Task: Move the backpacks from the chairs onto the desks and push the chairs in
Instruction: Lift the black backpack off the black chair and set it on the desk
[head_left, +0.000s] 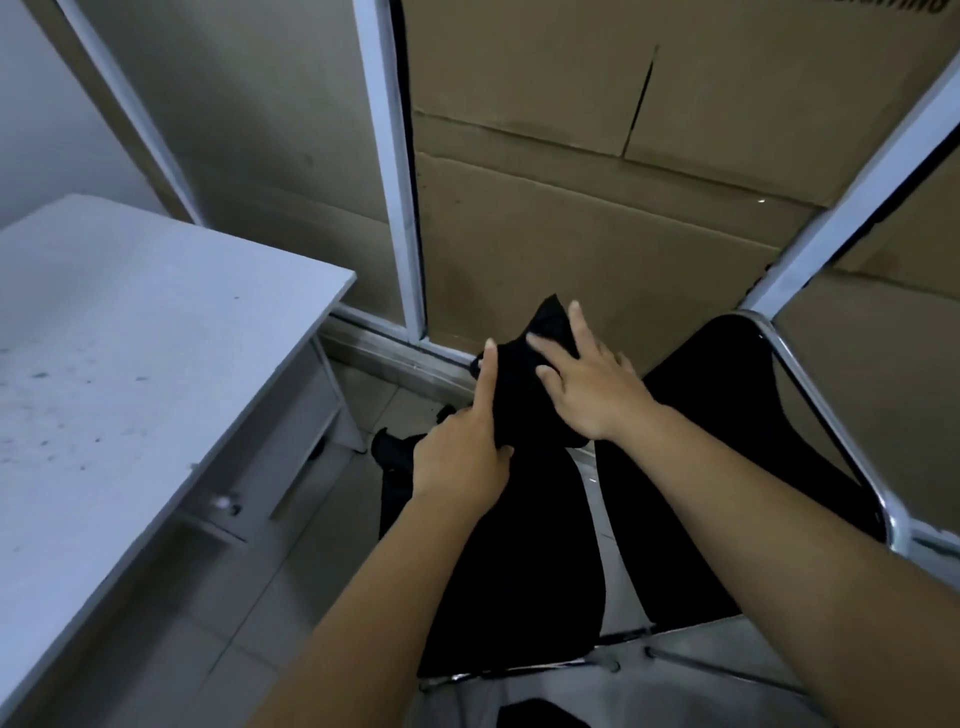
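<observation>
A black backpack (498, 545) hangs in the middle of the head view, its pointed top (545, 322) up near the wall. My left hand (460, 462) grips the fabric on its left side, index finger stretched up along it. My right hand (587, 384) lies over the top of the pack with its fingers spread and its thumb hidden. To the right is a black chair (737, 441) with a chrome tube frame (826, 410). The pale grey desk (119, 374) stands to the left, its near corner about a hand's width from the pack.
Brown cardboard boxes (623, 208) fill the wall behind white metal uprights (395, 208). A low sill (395, 348) runs along the floor below them. Light floor tiles (322, 519) show between desk and pack. A chrome bar (519, 670) of the chair crosses near my body.
</observation>
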